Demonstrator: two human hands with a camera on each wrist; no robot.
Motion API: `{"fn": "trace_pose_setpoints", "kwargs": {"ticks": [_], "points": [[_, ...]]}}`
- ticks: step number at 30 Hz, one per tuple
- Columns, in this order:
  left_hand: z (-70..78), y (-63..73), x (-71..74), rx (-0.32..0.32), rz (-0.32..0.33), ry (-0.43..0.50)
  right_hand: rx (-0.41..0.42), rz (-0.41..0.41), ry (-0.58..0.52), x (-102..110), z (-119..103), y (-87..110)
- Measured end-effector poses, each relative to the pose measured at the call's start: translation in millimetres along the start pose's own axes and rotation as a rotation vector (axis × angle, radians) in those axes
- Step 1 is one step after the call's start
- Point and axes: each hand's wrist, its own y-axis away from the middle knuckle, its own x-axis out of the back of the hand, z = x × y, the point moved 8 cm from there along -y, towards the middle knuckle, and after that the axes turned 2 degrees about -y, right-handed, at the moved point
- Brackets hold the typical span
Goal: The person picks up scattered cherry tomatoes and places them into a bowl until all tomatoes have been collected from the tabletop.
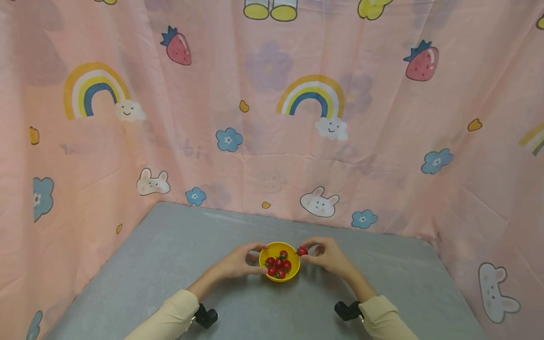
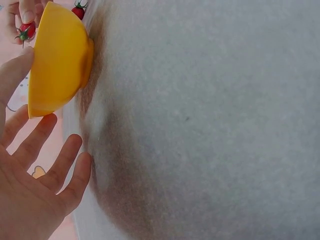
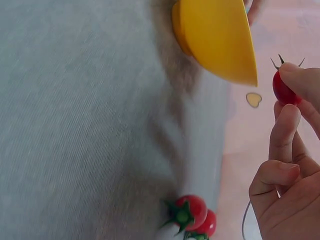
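Note:
A yellow bowl (image 1: 278, 280) stands on the grey table with several red cherry tomatoes (image 1: 278, 263) inside. My left hand (image 1: 238, 260) grips its left side, thumb and fingers at the rim; in the left wrist view the other fingers of that hand (image 2: 30, 185) are spread off the bowl. Just right of the rim, my right hand (image 1: 333, 257) pinches one cherry tomato (image 3: 285, 89) with green sepals between thumb and fingertips. Two more cherry tomatoes (image 3: 187, 215) lie on the table in the right wrist view; the head view does not show them.
The grey tabletop (image 1: 280, 316) reaches back to a pink curtain (image 1: 272, 170) printed with rainbows, rabbits and flowers, which also hangs along both sides. Black wrist mounts (image 1: 206, 316) sit at the cuffs of both beige sleeves (image 1: 170, 314).

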Motion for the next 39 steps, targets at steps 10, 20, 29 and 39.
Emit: {"fn": "trace_pose_setpoints", "kwargs": {"ticks": [10, 20, 29, 39], "points": [[0.8, 0.3, 0.3, 0.002, 0.002, 0.000, 0.025, -0.019, 0.020, -11, 0, -9.9], [0.4, 0.3, 0.0, 0.000, 0.003, 0.016, -0.003, 0.014, 0.019, -4, 7, -3.3], [-0.9, -0.3, -0.1, -0.002, 0.004, 0.015, -0.020, 0.104, -0.001, 23, 20, 16.3], [-0.3, 0.4, 0.2, 0.006, 0.004, 0.001, -0.061, 0.164, 0.038, 49, 41, 37.3]]}}
